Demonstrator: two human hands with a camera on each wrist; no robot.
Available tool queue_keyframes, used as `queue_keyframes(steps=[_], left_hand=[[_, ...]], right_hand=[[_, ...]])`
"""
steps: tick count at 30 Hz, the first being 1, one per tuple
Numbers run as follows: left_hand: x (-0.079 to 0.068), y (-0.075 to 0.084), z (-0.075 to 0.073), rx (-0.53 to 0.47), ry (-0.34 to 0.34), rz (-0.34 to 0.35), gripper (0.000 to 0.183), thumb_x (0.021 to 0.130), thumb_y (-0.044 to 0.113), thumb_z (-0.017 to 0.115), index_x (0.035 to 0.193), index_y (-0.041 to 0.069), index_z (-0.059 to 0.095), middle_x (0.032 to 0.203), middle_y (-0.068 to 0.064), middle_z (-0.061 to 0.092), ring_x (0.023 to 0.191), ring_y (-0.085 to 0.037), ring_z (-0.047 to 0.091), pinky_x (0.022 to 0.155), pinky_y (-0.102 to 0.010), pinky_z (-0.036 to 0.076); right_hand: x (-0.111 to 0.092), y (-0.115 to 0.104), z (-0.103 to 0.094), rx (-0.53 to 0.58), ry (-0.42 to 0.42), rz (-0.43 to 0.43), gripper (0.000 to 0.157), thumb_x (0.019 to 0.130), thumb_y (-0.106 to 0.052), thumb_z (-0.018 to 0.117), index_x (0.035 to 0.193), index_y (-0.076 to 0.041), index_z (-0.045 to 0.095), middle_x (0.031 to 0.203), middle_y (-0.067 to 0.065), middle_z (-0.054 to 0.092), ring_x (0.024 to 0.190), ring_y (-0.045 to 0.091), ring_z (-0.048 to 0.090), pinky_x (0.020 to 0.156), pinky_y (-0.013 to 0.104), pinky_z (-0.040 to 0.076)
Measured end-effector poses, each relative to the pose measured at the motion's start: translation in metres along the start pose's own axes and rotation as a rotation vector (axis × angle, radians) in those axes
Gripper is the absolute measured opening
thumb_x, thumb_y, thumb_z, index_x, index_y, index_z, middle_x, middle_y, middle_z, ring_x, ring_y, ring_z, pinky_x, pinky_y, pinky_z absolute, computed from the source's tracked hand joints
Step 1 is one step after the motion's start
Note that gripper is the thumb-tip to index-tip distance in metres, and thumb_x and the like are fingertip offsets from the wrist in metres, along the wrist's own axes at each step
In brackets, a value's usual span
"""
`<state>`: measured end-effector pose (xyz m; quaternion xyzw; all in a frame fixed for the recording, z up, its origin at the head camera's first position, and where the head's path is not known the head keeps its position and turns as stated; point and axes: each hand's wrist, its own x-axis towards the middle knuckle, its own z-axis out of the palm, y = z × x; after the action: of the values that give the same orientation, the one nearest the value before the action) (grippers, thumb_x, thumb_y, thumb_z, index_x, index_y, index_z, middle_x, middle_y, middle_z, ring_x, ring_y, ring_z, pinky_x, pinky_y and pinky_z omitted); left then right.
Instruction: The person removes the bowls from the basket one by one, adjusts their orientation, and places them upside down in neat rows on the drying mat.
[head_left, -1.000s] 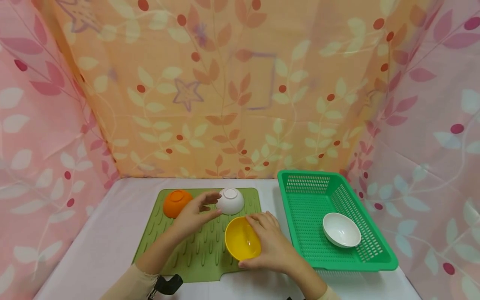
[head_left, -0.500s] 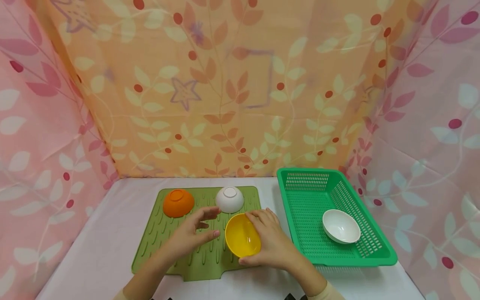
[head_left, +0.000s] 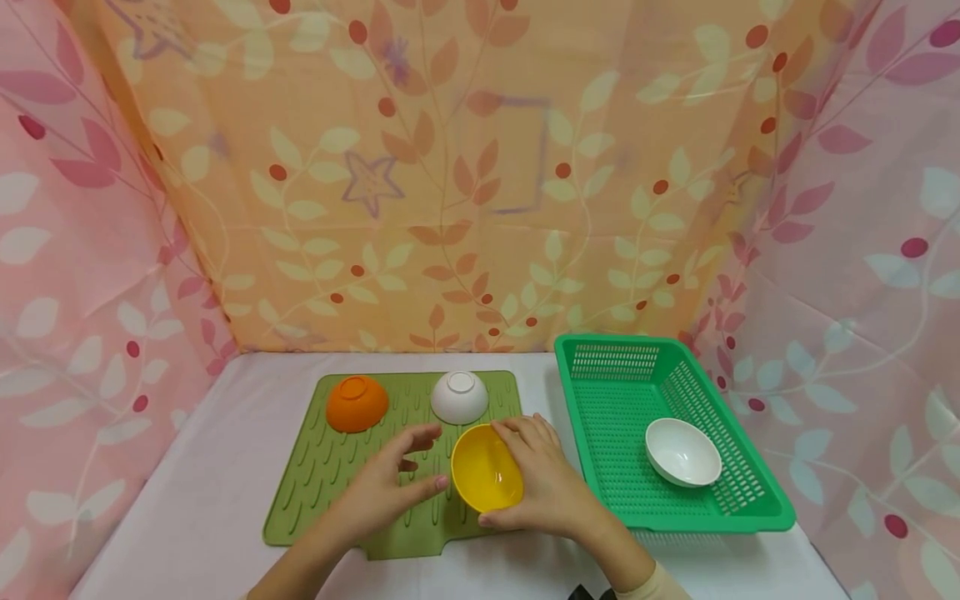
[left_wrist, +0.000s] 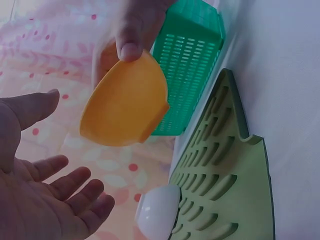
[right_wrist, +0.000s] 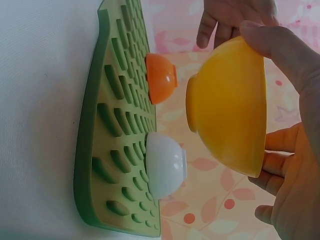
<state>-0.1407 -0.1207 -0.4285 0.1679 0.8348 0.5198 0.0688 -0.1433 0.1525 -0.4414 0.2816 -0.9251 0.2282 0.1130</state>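
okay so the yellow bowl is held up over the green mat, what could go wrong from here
The yellow bowl might slip: only the right grip holds it, by its rim, while the left grip is open and not touching it.

If it fell or swung forward, it could knock the upturned white bowl standing close behind on the green mat.

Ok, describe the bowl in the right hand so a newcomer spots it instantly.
Find the green mat, left of the basket. Near its right side, the right hand holds the bowl up. It's the only yellow bowl, and the only one held.
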Motion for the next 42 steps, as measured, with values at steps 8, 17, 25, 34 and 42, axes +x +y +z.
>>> queue_keyframes(steps=[8,17,25,34,42], left_hand=[[0.001,-0.004,0.007,-0.027,-0.005,0.01,0.067,0.086,0.04,0.083,0.144,0.024,0.053,0.146,0.002,0.057,0.132,-0.026,0.053,0.103,-0.048,0.049],[0.0,-0.01,0.011,-0.021,-0.055,-0.022,0.068,0.087,0.045,0.08,0.145,0.021,0.053,0.147,0.0,0.057,0.133,-0.029,0.051,0.104,-0.051,0.047],[0.003,-0.014,0.017,-0.041,-0.136,-0.042,0.071,0.088,0.05,0.078,0.147,0.02,0.051,0.146,-0.001,0.058,0.134,-0.033,0.052,0.103,-0.052,0.049],[0.005,-0.013,0.02,-0.103,-0.181,-0.01,0.065,0.092,0.042,0.077,0.145,0.015,0.053,0.137,-0.001,0.064,0.128,-0.027,0.056,0.1,-0.046,0.048],[0.007,-0.013,0.021,-0.202,-0.19,-0.085,0.064,0.091,0.038,0.078,0.142,0.006,0.056,0.13,-0.005,0.069,0.121,-0.026,0.062,0.094,-0.037,0.055]], right_hand=[[0.0,0.001,-0.002,0.006,0.02,-0.011,0.121,0.059,-0.075,0.086,0.152,-0.008,0.048,0.147,0.002,0.048,0.141,0.024,0.038,0.125,0.055,0.015],[0.0,0.0,0.0,0.0,0.053,-0.03,0.12,0.058,-0.072,0.088,0.152,-0.011,0.047,0.149,0.0,0.046,0.141,0.022,0.038,0.125,0.054,0.016],[0.001,-0.002,-0.003,0.02,0.095,-0.043,0.118,0.062,-0.078,0.082,0.153,-0.012,0.046,0.15,0.0,0.045,0.141,0.021,0.038,0.126,0.055,0.014],[0.002,-0.002,-0.003,0.002,0.117,-0.073,0.117,0.061,-0.071,0.087,0.154,-0.013,0.044,0.152,-0.002,0.043,0.143,0.02,0.036,0.126,0.053,0.013],[0.002,-0.002,0.0,0.002,0.168,-0.164,0.121,0.057,-0.065,0.092,0.154,-0.01,0.043,0.152,0.002,0.043,0.141,0.024,0.038,0.125,0.056,0.015]])
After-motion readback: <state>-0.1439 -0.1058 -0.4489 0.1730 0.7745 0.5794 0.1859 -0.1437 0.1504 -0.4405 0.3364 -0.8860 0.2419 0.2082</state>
